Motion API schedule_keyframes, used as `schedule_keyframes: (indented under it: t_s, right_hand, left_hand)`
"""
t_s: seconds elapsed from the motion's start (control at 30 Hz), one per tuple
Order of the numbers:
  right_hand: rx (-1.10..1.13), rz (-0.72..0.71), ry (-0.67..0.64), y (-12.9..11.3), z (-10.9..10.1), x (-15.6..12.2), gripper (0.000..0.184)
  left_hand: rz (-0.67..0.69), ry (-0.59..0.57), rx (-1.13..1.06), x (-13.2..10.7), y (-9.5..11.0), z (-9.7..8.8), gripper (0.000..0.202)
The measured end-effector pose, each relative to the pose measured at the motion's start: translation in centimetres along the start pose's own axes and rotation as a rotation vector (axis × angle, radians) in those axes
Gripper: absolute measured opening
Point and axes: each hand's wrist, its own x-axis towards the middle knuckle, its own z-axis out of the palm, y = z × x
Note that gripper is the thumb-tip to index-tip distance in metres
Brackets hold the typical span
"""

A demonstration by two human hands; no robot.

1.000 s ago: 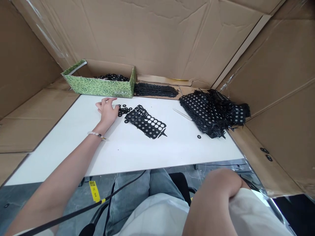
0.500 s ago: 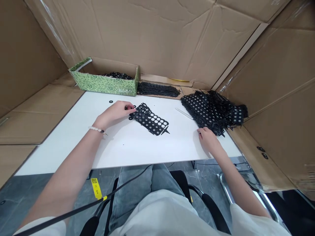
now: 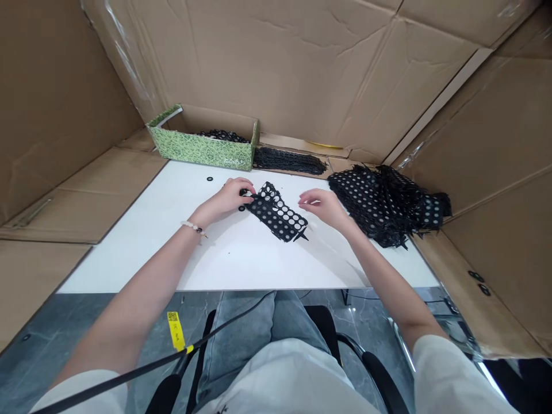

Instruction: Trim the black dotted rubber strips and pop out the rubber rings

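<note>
A black perforated rubber sheet (image 3: 276, 218) lies at a slant on the white table, with some holes fully punched through and others filled with grey discs. My left hand (image 3: 230, 197) is at its upper left corner, thumb and fingers closed on the edge. Small black rings (image 3: 242, 209) lie by those fingertips, partly covered by the hand. To the right of the sheet, my right hand (image 3: 323, 205) hovers over the table with fingers stretched toward the sheet and nothing seen in them. A torn black sliver (image 3: 301, 234) sticks out at the sheet's lower right corner.
A green-patterned box (image 3: 207, 150) holding black pieces stands at the back left. Beside it lies a stack of black strips (image 3: 291, 161). A heap of perforated black sheets (image 3: 383, 201) covers the right side. One loose ring (image 3: 210, 179) lies near the box. Cardboard walls (image 3: 280, 69) surround the table.
My right hand has moved left and away from me, from beside the heap toward the sheet. My left hand stays at the sheet's corner. The view has shifted slightly.
</note>
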Motion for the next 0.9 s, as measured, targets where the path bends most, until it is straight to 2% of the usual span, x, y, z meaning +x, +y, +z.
schedule_keyframes:
  t_s: [0.1, 0.2, 0.3, 0.37, 0.47, 0.57, 0.63, 0.7, 0.77, 0.9]
  right_hand:
    - [0.080, -0.064, -0.034, -1.8, 2.3, 4.6, 0.008]
    - [0.006, -0.146, -0.013, -3.3, 5.0, 9.4, 0.012]
    - [-0.136, -0.118, -0.259, -4.2, 8.0, 13.4, 0.013]
    - [-0.155, -0.139, -0.348, -4.5, 9.6, 15.0, 0.012]
    - [-0.189, -0.199, -0.388, -4.9, 10.8, 15.7, 0.016]
    - [-0.209, -0.267, -0.443, -5.2, 11.0, 15.0, 0.013]
    - [-0.215, -0.297, -0.568, -5.3, 11.0, 14.3, 0.015]
    - [-0.228, -0.301, -0.708, -5.4, 11.3, 13.8, 0.021]
    - [-0.241, -0.284, -0.791, -5.4, 11.8, 13.6, 0.021]
    - [-0.229, -0.248, -0.755, -5.0, 12.4, 13.8, 0.016]
  left_hand:
    - [0.092, -0.140, -0.056, -0.5, 1.3, 0.3, 0.024]
    - [0.207, -0.268, -0.057, -1.2, 2.7, 0.8, 0.028]
    - [0.374, -0.320, 0.027, -2.1, 4.0, 1.4, 0.020]
    - [0.461, -0.317, 0.079, -2.5, 4.7, 1.9, 0.023]
    - [0.528, -0.301, 0.130, -2.8, 5.3, 2.5, 0.027]
    - [0.551, -0.274, 0.168, -2.8, 5.4, 3.1, 0.022]
    - [0.572, -0.259, 0.185, -2.9, 5.4, 3.5, 0.022]
    - [0.609, -0.238, 0.183, -3.0, 5.4, 3.9, 0.032]
    - [0.658, -0.214, 0.172, -3.1, 5.5, 4.1, 0.036]
    - [0.711, -0.193, 0.179, -3.1, 5.7, 4.1, 0.027]
